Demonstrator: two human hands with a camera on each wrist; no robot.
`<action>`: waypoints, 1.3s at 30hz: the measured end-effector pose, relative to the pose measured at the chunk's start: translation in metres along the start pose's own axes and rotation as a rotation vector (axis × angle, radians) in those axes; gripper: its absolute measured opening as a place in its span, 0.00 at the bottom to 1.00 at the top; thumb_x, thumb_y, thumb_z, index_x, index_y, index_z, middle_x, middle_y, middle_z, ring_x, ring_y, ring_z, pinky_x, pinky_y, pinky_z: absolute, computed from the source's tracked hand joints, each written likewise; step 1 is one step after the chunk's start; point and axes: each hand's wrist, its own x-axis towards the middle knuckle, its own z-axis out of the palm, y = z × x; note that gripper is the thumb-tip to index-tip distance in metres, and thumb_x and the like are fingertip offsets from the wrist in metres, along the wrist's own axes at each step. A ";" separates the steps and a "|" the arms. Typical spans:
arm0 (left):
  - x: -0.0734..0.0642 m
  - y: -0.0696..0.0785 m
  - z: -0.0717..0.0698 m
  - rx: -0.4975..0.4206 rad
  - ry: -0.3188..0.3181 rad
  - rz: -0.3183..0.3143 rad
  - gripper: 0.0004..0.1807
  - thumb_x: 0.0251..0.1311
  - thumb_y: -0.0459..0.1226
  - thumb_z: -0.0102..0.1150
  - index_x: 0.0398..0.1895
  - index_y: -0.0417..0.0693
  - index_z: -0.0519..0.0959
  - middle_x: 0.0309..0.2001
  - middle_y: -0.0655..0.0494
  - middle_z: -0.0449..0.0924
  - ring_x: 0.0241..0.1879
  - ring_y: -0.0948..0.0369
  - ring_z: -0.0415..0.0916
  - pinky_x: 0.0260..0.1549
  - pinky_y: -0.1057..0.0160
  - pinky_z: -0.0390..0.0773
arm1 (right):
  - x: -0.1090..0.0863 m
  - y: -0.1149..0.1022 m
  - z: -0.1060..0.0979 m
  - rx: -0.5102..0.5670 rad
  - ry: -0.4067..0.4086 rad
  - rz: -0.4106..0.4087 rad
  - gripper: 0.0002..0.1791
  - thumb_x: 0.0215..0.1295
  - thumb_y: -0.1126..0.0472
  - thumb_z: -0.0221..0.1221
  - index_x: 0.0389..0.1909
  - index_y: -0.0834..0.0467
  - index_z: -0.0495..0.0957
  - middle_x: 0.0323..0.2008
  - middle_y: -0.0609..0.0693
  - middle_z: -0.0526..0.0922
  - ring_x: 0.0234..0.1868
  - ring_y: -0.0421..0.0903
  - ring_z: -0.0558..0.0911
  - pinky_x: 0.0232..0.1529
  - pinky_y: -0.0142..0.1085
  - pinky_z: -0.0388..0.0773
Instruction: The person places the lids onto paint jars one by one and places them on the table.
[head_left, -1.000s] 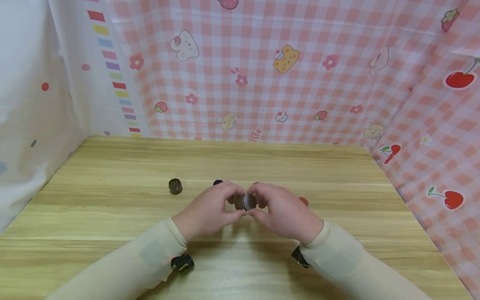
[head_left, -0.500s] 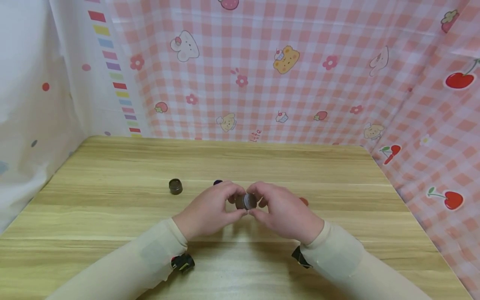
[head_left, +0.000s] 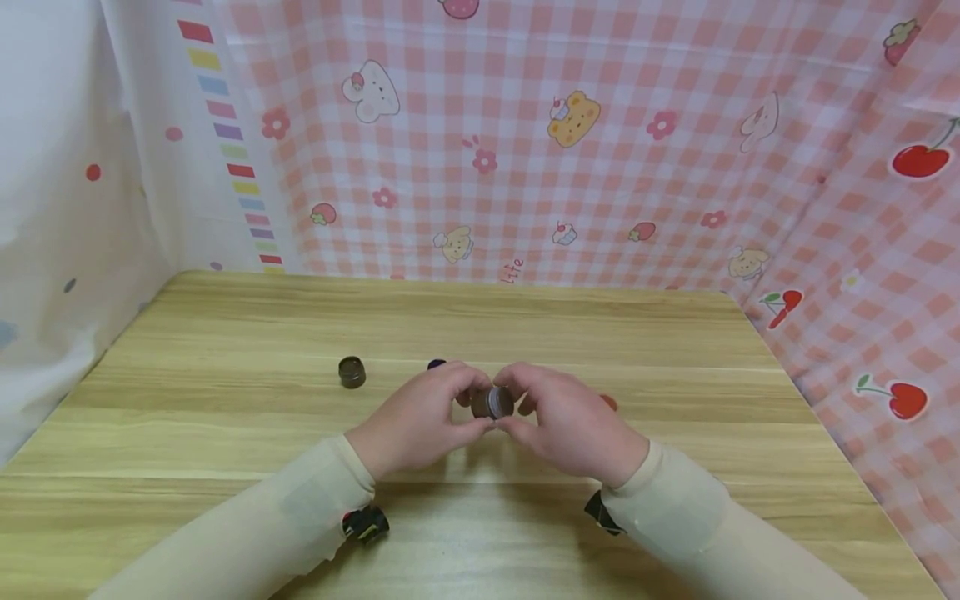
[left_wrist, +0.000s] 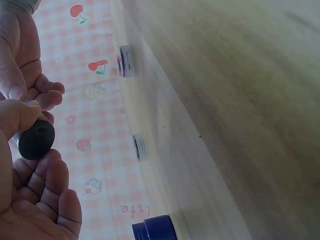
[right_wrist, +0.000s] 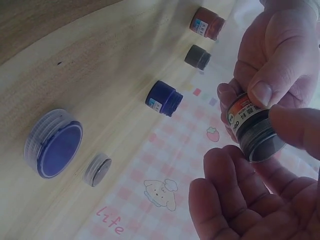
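In the head view my left hand (head_left: 420, 417) and right hand (head_left: 573, 425) meet over the middle of the table. Between them lies a small dark paint jar (head_left: 483, 404) on its side. The left hand grips the jar's body by thumb and fingers; the right wrist view shows its printed label (right_wrist: 245, 111). My right thumb and fingers pinch the clear lid (right_wrist: 262, 145) at the jar's mouth. From the left wrist camera the jar's dark, round base (left_wrist: 37, 140) shows, with the left fingers curled around its side.
On the wooden table (head_left: 247, 433) stand a brown jar (head_left: 352, 372), a blue jar (right_wrist: 164, 98) and a reddish-brown jar (right_wrist: 206, 23). A large clear lid with blue inside (right_wrist: 53, 143) and a small clear lid (right_wrist: 97, 170) lie there too. Checked cloth (head_left: 517, 192) hangs behind.
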 end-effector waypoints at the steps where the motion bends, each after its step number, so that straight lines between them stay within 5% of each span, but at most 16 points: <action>1: 0.000 0.000 0.000 0.000 -0.002 0.000 0.14 0.65 0.42 0.71 0.51 0.52 0.81 0.45 0.63 0.80 0.47 0.65 0.75 0.52 0.60 0.79 | 0.000 0.000 0.000 0.005 -0.002 0.001 0.16 0.68 0.59 0.70 0.54 0.53 0.80 0.42 0.42 0.86 0.42 0.39 0.84 0.46 0.38 0.83; 7: 0.000 0.001 -0.001 -0.005 -0.017 -0.013 0.15 0.67 0.44 0.71 0.52 0.52 0.81 0.47 0.62 0.80 0.48 0.65 0.76 0.53 0.59 0.80 | 0.001 -0.001 -0.001 0.025 -0.021 0.052 0.10 0.71 0.53 0.68 0.47 0.52 0.82 0.37 0.42 0.87 0.37 0.35 0.83 0.38 0.33 0.80; 14: -0.001 0.001 -0.001 0.011 -0.008 -0.003 0.15 0.64 0.41 0.72 0.52 0.51 0.81 0.47 0.62 0.81 0.47 0.64 0.76 0.52 0.59 0.80 | -0.001 -0.001 -0.001 -0.031 -0.008 0.022 0.25 0.68 0.55 0.70 0.62 0.57 0.77 0.43 0.45 0.88 0.43 0.44 0.86 0.43 0.37 0.83; 20: -0.001 0.003 -0.001 -0.001 -0.011 -0.003 0.15 0.65 0.42 0.71 0.52 0.52 0.81 0.47 0.62 0.80 0.47 0.64 0.75 0.52 0.59 0.80 | -0.002 -0.002 0.000 -0.014 -0.017 0.009 0.12 0.70 0.57 0.69 0.51 0.52 0.80 0.40 0.43 0.88 0.39 0.37 0.84 0.42 0.34 0.81; 29: -0.001 0.002 -0.001 -0.006 -0.011 -0.005 0.15 0.65 0.41 0.71 0.52 0.51 0.81 0.48 0.61 0.81 0.47 0.64 0.76 0.53 0.59 0.80 | -0.003 -0.002 -0.001 -0.018 -0.009 0.007 0.23 0.68 0.57 0.70 0.61 0.57 0.77 0.42 0.44 0.87 0.41 0.41 0.85 0.43 0.35 0.83; 35: -0.001 0.002 -0.001 -0.009 -0.015 -0.010 0.15 0.66 0.43 0.71 0.52 0.52 0.81 0.48 0.62 0.81 0.47 0.64 0.76 0.53 0.59 0.80 | -0.002 -0.003 -0.001 0.001 -0.020 0.023 0.12 0.70 0.57 0.69 0.50 0.52 0.80 0.39 0.42 0.87 0.38 0.36 0.83 0.41 0.34 0.81; 39: -0.001 0.002 0.000 -0.013 -0.018 -0.011 0.15 0.66 0.44 0.71 0.52 0.52 0.81 0.48 0.63 0.81 0.48 0.65 0.76 0.53 0.59 0.80 | -0.002 -0.003 -0.001 0.021 -0.041 0.066 0.13 0.71 0.53 0.68 0.50 0.53 0.80 0.37 0.43 0.87 0.36 0.36 0.83 0.36 0.33 0.80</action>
